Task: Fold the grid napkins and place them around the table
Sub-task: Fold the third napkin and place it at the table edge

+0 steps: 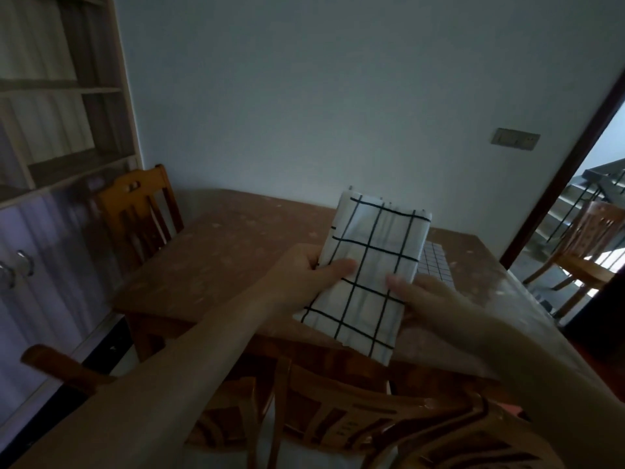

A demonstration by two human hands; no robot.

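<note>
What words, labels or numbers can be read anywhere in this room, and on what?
None can be read.
The napkin held in both hands carries only black grid lines.
The wall switch plate shows no legible marking; it is too small and blurred.

A pale grey-blue wall (321, 96) closes the far side of the dim room, with a switch plate (515, 139) on its right part. A brown wooden desk (216, 265) stands against it. One wooden chair (142, 211) sits at the desk's far left, another chair (355, 421) at the near edge with its back toward the camera, and a third chair (581, 245) stands to the right beyond a dark-framed doorway (554, 184). Through the doorway a staircase (588, 191) with a metal railing shows in brighter light. On the left, open shelves (61, 96) rise above a cabinet (44, 265) with round metal handles.
</note>
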